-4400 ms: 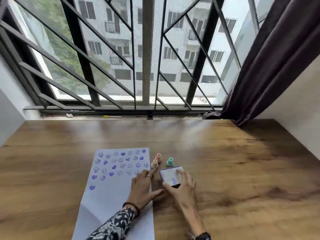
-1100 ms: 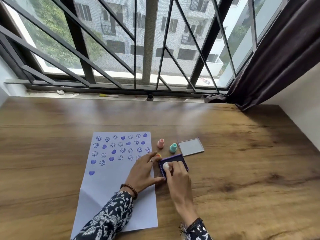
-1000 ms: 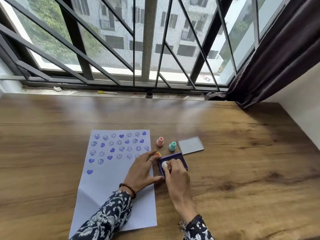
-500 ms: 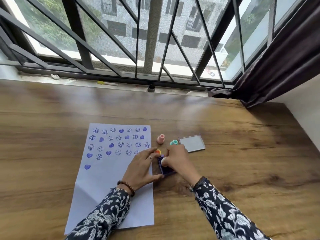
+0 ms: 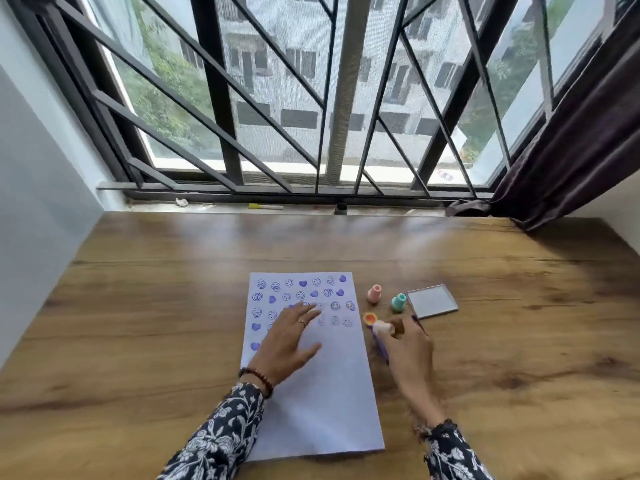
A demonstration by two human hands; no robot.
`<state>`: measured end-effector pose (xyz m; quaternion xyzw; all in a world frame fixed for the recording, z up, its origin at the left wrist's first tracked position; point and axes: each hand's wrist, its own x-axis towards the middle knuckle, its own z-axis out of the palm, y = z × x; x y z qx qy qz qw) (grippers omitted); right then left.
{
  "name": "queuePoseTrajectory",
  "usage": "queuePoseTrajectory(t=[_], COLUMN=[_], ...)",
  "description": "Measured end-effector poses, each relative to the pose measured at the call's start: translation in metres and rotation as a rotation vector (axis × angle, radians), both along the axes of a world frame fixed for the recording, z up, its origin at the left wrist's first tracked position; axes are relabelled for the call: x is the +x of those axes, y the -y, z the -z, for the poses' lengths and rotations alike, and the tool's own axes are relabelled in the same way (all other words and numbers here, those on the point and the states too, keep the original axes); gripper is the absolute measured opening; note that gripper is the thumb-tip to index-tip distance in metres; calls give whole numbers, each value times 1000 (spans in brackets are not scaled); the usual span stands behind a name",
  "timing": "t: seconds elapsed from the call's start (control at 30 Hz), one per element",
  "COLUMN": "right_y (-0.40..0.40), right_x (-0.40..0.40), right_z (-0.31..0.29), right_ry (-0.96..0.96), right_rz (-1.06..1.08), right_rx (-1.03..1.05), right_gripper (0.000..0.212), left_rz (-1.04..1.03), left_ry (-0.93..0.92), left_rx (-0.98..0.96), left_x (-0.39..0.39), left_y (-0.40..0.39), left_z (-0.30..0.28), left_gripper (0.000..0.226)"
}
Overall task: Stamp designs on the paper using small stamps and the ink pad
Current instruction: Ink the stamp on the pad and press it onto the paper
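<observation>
A white paper [image 5: 322,403] lies on the wooden table [image 5: 519,341], its upper part covered with purple smiley and heart prints. My left hand [image 5: 287,337] rests flat on the paper, fingers spread over the lower rows of prints. My right hand [image 5: 405,348] holds a small pale peach stamp [image 5: 382,328] just right of the paper's edge, over the purple ink pad [image 5: 381,348], which is mostly hidden under the hand. An orange-topped stamp [image 5: 370,318] stands beside it.
A pink stamp [image 5: 374,294] and a teal stamp [image 5: 398,302] stand right of the paper. The ink pad's lid [image 5: 432,301] lies next to them. A barred window [image 5: 329,98] runs along the far edge; a dark curtain [image 5: 571,150] hangs at right.
My left hand has moved from beside the ink pad onto the paper. My right hand has kept the pale stamp at the ink pad. The camera view has shifted.
</observation>
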<state>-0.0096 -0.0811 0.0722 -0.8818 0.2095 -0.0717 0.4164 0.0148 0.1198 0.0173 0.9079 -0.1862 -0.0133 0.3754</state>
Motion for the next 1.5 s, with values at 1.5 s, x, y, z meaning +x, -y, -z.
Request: queuePoseTrajectory(t=[1.5], right_y=[-161], right_x=[17], right_z=[2], right_ry=[-306], right_rz=[-637], right_rx=[-459], right_gripper=[11], left_rz=[-137], left_ry=[-54], left_rx=[296], left_x=[-44], left_y=[-90], left_z=[24], left_gripper=[102])
